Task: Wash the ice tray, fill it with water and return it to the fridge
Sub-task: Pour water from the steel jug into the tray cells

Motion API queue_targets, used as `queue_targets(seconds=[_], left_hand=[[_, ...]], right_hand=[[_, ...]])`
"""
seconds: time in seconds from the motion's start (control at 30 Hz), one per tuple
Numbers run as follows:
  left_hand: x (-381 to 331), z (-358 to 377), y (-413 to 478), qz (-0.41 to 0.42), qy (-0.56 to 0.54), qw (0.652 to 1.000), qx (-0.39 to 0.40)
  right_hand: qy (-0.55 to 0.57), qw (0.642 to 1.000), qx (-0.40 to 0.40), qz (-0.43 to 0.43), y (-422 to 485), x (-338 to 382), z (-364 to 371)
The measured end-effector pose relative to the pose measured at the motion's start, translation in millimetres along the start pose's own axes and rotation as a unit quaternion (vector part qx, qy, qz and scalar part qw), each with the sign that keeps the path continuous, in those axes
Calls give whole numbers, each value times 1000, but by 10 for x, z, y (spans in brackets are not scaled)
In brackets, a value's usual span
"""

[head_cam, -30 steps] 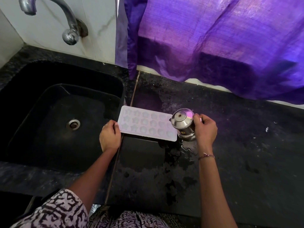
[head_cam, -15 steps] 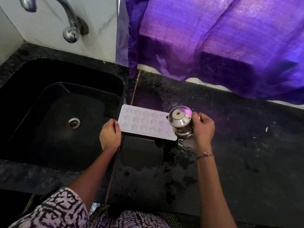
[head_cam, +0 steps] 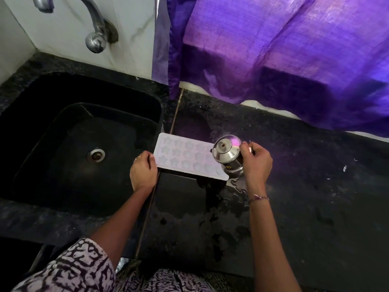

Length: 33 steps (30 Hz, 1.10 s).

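Two hands are engaged. The left hand grips the left short edge of the ice tray, thumb on the rim and fingers curled beneath. The right hand has its fingers wrapped round a lidded steel pot, which is tilted over the right end of the tray.

The ice tray is on the worktop just right of the sink, cavities upward. Whether it rests flat or is lifted slightly cannot be determined. Its long axis runs left to right, from the left hand to the pot. The far-left cavities are nearer the left hand; the pot covers only the right-hand cavities.

Judgement: the filling step is in hand. To reach the remaining cavities, the pot must travel leftward along the long axis while the left hand keeps the tray level. Spilled water lies on the worktop below the pot, so overfilling is a risk.
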State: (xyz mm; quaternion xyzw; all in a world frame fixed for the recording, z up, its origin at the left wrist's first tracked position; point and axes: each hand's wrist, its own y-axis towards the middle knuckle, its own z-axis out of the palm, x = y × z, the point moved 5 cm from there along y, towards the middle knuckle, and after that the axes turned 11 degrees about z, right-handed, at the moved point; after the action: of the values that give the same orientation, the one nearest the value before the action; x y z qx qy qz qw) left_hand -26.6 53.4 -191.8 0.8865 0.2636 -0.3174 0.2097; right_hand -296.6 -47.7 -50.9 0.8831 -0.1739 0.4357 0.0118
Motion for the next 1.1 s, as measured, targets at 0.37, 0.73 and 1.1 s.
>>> queue_targets(seconds=[0.37,0.73,1.1], left_hand=[[6,4,0,3,-4,1000,-2],[5,2,-2,1,2,1000,1],[20,7,1,1,0,1000,2]], right_hand=[[27,1000,3,3,17,-13,13],[53,998,31,2,-32,69,112],[40,998,36,-17,-82,164,206]])
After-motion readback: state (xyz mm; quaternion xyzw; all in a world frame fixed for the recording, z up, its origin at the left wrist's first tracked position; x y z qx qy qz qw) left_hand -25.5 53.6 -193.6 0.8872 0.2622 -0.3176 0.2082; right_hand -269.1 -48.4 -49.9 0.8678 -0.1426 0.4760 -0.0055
